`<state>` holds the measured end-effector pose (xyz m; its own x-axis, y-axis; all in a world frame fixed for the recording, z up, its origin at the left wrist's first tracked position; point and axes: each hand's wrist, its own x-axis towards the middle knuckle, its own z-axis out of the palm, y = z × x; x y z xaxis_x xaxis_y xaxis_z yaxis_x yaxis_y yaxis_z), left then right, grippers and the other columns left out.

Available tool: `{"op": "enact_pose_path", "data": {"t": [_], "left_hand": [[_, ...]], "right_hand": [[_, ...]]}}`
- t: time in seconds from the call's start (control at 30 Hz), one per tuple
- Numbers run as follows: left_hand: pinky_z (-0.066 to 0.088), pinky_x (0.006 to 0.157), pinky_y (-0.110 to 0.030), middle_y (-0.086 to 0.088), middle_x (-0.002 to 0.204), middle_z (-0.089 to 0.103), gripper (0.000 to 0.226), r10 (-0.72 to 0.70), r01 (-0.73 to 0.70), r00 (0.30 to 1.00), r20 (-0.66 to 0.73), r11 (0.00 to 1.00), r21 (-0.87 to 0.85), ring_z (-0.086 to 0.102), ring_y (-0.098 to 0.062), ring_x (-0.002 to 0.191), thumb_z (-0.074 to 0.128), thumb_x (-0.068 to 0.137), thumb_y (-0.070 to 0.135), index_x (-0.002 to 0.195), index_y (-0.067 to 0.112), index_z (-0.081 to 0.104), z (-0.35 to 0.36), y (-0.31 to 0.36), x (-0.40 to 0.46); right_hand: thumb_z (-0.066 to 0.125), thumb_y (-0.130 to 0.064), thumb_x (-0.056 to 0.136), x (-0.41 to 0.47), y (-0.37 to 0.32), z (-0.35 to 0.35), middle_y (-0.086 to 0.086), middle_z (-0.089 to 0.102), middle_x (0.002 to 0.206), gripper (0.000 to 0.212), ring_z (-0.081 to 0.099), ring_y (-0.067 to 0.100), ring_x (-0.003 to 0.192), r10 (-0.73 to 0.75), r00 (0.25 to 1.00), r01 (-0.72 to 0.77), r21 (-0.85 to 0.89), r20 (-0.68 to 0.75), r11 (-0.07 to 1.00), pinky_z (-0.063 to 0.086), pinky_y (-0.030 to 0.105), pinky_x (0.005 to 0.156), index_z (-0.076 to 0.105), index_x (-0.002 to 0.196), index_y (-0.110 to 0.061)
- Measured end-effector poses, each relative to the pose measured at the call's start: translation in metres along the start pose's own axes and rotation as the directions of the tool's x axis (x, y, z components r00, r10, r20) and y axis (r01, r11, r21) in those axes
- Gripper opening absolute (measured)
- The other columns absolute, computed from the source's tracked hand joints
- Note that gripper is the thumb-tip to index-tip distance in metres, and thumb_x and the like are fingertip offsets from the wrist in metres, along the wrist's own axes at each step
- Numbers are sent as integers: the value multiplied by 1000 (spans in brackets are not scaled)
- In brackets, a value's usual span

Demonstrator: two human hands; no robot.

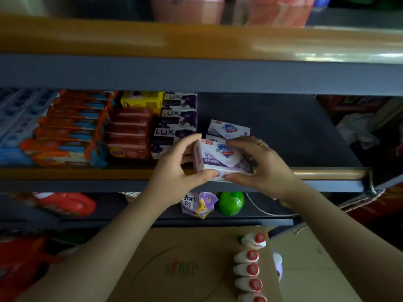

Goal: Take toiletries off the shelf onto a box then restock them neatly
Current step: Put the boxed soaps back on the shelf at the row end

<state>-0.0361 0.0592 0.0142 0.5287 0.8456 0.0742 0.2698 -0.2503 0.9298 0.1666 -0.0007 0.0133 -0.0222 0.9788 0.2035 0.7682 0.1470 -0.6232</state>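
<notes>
Both hands hold a white and purple Safeguard soap box point(216, 156) over the front edge of the middle shelf point(305, 173). My left hand point(174, 168) grips its left end, with the thumb under the front. My right hand point(259, 164) grips its right side between fingers and thumb. More Safeguard boxes point(229, 128) lie stacked on the shelf just behind it. Below, a brown cardboard box point(185, 269) carries a row of several white bottles with red caps point(248, 269).
Left of the held box stand stacks of purple LUX soap boxes point(178, 118), red soap boxes point(128, 131), a yellow box point(141, 101) and orange packs point(69, 127). The shelf's right part point(294, 127) is bare. A green bottle point(231, 202) and purple pouch point(200, 203) sit on the lower shelf.
</notes>
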Motion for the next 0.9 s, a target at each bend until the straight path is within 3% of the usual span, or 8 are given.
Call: {"op": "enact_pose_path", "data": {"t": [0.1,0.23,0.33,0.47,0.67,0.73,0.83,0.9], "left_hand": [[30,102,-16,19,138,38,72,71,-76,997,32,971,227,35,3,127,69,81,29,141,34,30,-7,4,10],[24,105,-21,-1,152,25,71,98,-144,989,108,770,622,27,-16,138,57,89,33,147,18,19,-27,-6,26],[26,108,-29,-4,154,19,76,15,-104,991,135,722,684,25,-20,138,55,90,35,149,19,10,-35,-14,35],[31,108,-35,-2,156,14,65,3,-165,978,210,630,759,26,-23,139,52,92,36,147,19,22,-40,-22,47],[36,103,-37,-5,157,8,70,-44,-221,960,275,480,849,26,-28,138,52,90,41,148,18,18,-42,-23,54],[36,103,-38,-6,156,11,67,-49,-238,958,283,417,877,25,-29,139,51,91,40,147,18,22,-42,-23,57],[38,101,-41,-4,154,21,59,-4,-234,966,259,413,880,29,-29,137,54,91,33,144,20,31,-42,-27,60],[41,98,-40,-2,153,26,57,24,-214,973,228,450,867,34,-28,135,56,91,32,143,22,35,-43,-30,61]], "right_hand": [[77,-42,67,7,3,-8,5,53,127,72,46,21,113,9,994,-23,-123,-109,992,29,14,93,52,130,-16],[78,-37,69,18,12,-13,7,53,128,69,48,27,114,133,986,-151,-221,-97,963,36,29,95,52,130,-19],[79,-37,68,25,17,-12,7,54,125,66,52,27,110,133,989,-145,-227,-67,963,38,27,92,56,127,-18],[81,-33,65,27,11,-8,6,55,124,64,53,22,110,77,997,-81,-172,-27,982,37,24,92,60,123,-17],[77,-35,71,18,19,-8,-10,54,113,43,51,-5,97,197,980,-196,-53,10,979,32,-4,81,66,111,-25],[80,-32,69,18,27,-6,-5,55,114,43,52,8,104,206,977,-211,-110,-58,971,36,7,91,68,108,-22],[83,-27,65,20,39,2,8,51,127,55,49,30,116,239,966,-253,-187,-95,949,40,44,101,64,116,-16],[80,-28,68,26,37,4,8,44,136,65,45,30,122,288,953,-301,-182,-98,936,39,40,104,56,127,-17]]}}
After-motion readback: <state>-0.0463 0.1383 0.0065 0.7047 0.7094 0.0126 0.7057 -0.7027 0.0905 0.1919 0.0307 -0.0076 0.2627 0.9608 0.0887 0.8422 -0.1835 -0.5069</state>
